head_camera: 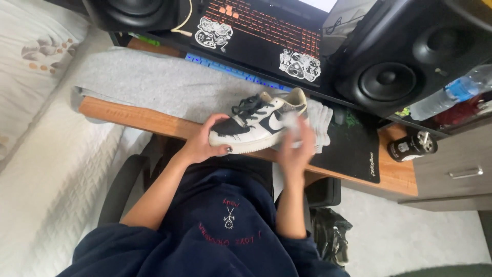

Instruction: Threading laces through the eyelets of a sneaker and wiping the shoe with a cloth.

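Behind blurred right hand [296, 149], perhaps a wipe [291, 122].

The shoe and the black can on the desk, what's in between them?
In the head view, a black mouse mat lies between the shoe and the can, with folded white cloth beside the shoe's heel.

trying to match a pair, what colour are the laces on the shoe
Black laces on a white and black shoe, seen best in the head view.
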